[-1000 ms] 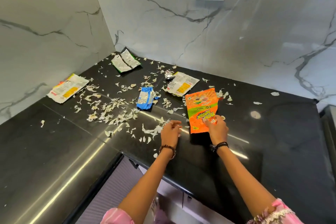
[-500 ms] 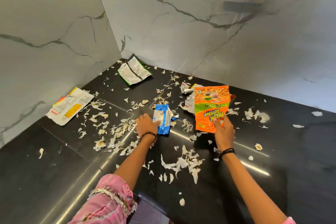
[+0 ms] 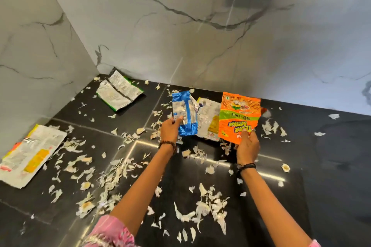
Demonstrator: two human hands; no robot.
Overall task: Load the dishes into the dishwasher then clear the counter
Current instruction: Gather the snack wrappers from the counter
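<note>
While upright, orange wrapper (image 3: pixel 239 116) — right hand (image 3: pixel 248 147), blue wrapper (image 3: pixel 185 113) — left hand (image 3: pixel 169 129).

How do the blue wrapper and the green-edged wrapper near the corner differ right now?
The blue wrapper is lifted in the left hand; the green-edged wrapper lies untouched on the counter. The blue wrapper looks crumpled and narrow, the green-edged wrapper flatter and wider. Both are empty packets showing printed backs.
</note>
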